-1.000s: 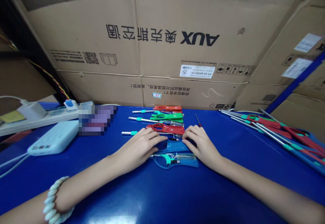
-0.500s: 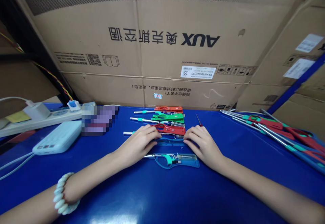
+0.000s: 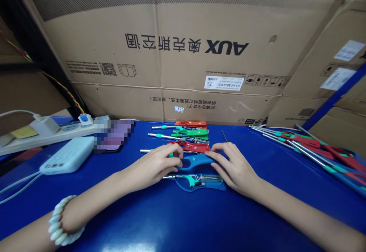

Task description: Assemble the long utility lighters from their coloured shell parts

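Observation:
Between my hands is a blue lighter casing half (image 3: pixel 198 160), its smooth outer face with a small green mark turned to me. My left hand (image 3: pixel 162 163) pinches its looped end between thumb and fingers. At the other end, my right hand (image 3: pixel 233 166) grips it with fingertips. Just nearer to me lies an opened blue long-necked lighter (image 3: pixel 211 185), showing a mint trigger (image 3: pixel 189 180), a clear fuel tank (image 3: pixel 212 178) and white wires. Behind my hands lie opened lighters: a red one (image 3: pixel 197 147), a green one (image 3: pixel 194 134) and an orange-red one (image 3: pixel 197 124).
More lighters (image 3: pixel 323 151) are heaped at the right. A thin screwdriver (image 3: pixel 224 135) lies behind my right hand. On the left are a power bank (image 3: pixel 68 156), a phone (image 3: pixel 118 135) and a power strip (image 3: pixel 65 130). A large cardboard sheet (image 3: pixel 177 65) stands behind the blue table (image 3: pixel 137 217).
The blue casing half has been lifted and turned over, so its outer face now shows instead of its inside. Both hands have closed in on its ends.

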The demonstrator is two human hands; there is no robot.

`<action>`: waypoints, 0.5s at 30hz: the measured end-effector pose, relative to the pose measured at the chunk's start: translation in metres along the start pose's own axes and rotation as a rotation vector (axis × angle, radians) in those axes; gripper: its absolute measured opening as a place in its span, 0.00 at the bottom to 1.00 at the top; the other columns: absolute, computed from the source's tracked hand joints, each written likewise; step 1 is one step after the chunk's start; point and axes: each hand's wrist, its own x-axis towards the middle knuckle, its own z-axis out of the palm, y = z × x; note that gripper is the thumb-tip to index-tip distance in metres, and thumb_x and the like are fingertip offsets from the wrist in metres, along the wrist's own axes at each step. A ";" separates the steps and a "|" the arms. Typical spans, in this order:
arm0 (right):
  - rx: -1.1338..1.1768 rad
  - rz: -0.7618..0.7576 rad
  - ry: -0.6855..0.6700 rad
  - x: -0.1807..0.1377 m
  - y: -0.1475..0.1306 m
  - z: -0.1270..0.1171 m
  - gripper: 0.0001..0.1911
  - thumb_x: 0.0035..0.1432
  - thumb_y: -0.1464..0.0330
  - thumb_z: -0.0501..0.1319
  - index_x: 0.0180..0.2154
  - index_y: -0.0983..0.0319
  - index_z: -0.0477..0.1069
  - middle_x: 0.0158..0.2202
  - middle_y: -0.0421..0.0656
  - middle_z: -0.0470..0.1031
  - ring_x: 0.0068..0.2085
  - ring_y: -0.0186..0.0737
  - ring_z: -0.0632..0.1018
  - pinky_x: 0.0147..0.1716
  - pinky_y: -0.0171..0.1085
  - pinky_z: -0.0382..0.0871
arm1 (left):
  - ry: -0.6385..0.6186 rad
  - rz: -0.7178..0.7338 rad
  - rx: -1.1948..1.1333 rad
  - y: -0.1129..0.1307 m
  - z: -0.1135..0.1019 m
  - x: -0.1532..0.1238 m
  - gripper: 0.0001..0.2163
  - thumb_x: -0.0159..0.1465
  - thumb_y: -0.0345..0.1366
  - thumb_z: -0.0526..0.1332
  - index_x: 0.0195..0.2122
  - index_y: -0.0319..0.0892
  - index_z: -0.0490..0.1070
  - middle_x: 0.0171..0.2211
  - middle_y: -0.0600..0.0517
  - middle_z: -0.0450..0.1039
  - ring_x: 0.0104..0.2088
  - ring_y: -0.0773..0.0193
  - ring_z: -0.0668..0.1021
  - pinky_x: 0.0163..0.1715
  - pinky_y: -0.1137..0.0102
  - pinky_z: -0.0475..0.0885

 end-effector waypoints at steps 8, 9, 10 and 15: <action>0.086 0.047 -0.216 -0.004 -0.011 -0.004 0.19 0.67 0.65 0.48 0.56 0.64 0.63 0.49 0.52 0.72 0.48 0.48 0.73 0.47 0.48 0.70 | -0.018 0.069 0.052 0.006 -0.001 -0.001 0.08 0.68 0.29 0.52 0.40 0.41 0.71 0.45 0.47 0.66 0.43 0.61 0.72 0.42 0.68 0.70; 0.075 0.047 -0.215 -0.005 -0.013 -0.003 0.19 0.67 0.64 0.49 0.55 0.64 0.64 0.48 0.52 0.72 0.48 0.49 0.73 0.47 0.49 0.70 | -0.025 0.071 0.041 0.007 -0.002 -0.002 0.08 0.68 0.29 0.52 0.40 0.42 0.71 0.45 0.47 0.66 0.43 0.61 0.73 0.42 0.68 0.70; 0.066 0.045 -0.215 -0.005 -0.014 -0.002 0.19 0.67 0.63 0.49 0.54 0.64 0.65 0.47 0.52 0.72 0.48 0.49 0.74 0.47 0.49 0.70 | -0.029 0.067 0.022 0.007 -0.002 -0.002 0.08 0.68 0.29 0.52 0.40 0.42 0.71 0.46 0.47 0.66 0.43 0.61 0.73 0.42 0.68 0.70; 0.077 0.049 -0.264 -0.006 -0.017 -0.001 0.15 0.66 0.63 0.50 0.48 0.63 0.67 0.45 0.50 0.73 0.47 0.49 0.73 0.47 0.48 0.67 | -0.046 0.010 -0.127 0.004 -0.003 -0.002 0.08 0.67 0.29 0.54 0.46 0.42 0.68 0.45 0.48 0.69 0.43 0.62 0.74 0.42 0.68 0.71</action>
